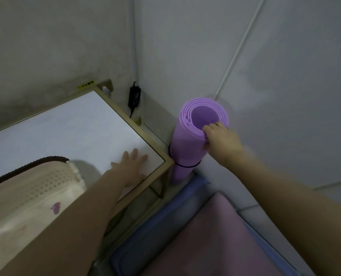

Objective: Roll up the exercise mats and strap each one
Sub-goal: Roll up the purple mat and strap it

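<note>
A rolled purple mat (187, 144) stands upright in the room's corner, against the right wall and beside the table. A thin black strap (185, 165) circles its lower part. My right hand (221, 143) grips the top rim of the roll, fingers over the edge and thumb on the outside. My left hand (132, 166) rests flat with straight fingers on the white tabletop (66, 132) near its right corner. On the floor below lie a pink mat (209, 240) spread over a blue mat (145, 232).
A cream perforated basket (32, 196) with a dark rim sits on the table at the left. A black power adapter (134, 97) hangs in the corner behind the table. Walls close in at the back and the right.
</note>
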